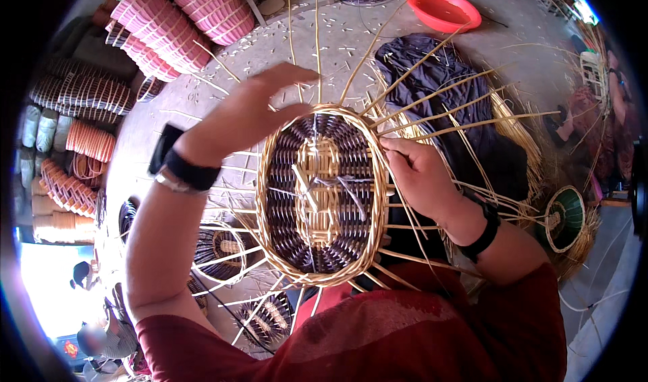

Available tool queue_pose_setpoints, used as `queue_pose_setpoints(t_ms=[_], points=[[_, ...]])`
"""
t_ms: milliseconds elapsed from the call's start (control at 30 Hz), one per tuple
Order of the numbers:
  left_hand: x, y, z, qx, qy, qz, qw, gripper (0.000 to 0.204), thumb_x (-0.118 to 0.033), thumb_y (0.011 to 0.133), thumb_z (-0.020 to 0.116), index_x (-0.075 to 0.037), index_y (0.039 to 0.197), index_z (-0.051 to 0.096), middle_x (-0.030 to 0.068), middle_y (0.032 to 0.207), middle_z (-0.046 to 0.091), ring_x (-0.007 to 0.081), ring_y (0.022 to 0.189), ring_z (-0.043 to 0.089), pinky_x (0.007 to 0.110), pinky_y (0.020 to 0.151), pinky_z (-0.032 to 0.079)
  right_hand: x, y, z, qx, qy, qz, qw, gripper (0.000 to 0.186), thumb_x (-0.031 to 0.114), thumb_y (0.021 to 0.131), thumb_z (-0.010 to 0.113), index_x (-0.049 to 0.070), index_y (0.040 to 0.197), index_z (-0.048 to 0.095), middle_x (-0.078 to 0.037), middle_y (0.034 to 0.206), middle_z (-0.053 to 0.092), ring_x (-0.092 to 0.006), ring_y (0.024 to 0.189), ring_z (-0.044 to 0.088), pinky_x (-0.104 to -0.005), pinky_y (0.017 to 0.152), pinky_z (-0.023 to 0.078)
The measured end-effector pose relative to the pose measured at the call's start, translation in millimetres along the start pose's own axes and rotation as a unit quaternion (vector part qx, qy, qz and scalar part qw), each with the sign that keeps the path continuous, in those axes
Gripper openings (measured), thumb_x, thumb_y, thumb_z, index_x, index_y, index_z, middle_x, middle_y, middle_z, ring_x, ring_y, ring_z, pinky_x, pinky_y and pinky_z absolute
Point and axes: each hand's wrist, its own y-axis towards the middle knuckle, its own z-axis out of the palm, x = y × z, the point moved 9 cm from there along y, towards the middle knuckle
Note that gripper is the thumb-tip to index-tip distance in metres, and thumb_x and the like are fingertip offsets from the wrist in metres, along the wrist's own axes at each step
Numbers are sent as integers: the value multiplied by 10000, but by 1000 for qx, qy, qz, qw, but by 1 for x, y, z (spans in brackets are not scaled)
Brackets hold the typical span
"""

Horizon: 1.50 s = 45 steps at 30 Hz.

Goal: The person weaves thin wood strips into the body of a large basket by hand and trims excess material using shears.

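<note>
Working, apparently, the rim (322, 279) of a basket (325, 213), with shirt (378, 335) at its near end, left hand (239, 115) gaping empty above its far-left rim and right hand (420, 176) pinching its right rim, and probably needing next a firm hold while bending in a stake (318, 38).
</note>
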Motion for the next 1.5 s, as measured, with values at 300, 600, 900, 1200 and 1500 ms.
queue_pose_setpoints(t_ms=[300,600,900,1200,1500], points=[[15,57,109,256,55,25,965,563,-368,970,782,-153,1471,639,190,1349,673,395,1307,622,506,1103,494,9,-6,10,19,36,57,998,299,142,1051,619,-52,1252,724,-276,1117,766,-385,1020,766,-403,902,595],[14,47,103,290,60,40,954,538,-364,1023,718,-133,1500,624,142,1174,674,347,1219,553,474,1102,452,28,-6,6,51,3,-28,998,343,76,1063,546,-37,1360,677,-211,960,743,-252,771,688,-374,740,546],[-24,9,-53,81,188,-4,979,456,-333,944,829,-142,1352,753,100,1152,655,301,1112,611,443,1009,513,104,-24,-78,-67,-142,-264,952,330,43,969,626,12,1287,710,-183,1246,656,-347,1135,649,-418,1006,506],[-124,-19,-220,-85,445,137,881,426,-235,918,860,-168,1331,778,64,1466,680,263,1388,550,455,1139,429,120,-58,-87,-135,-170,-378,900,256,67,950,626,0,1182,708,-160,1260,650,-351,1214,592,-475,1081,442],[-177,-85,-332,-326,538,111,769,382,-152,961,806,-52,1325,745,93,1004,773,200,948,697,353,872,570,-68,9,-218,-161,-288,-143,933,227,39,1005,633,9,1216,709,-158,1226,707,-329,1175,661,-435,1044,509]])
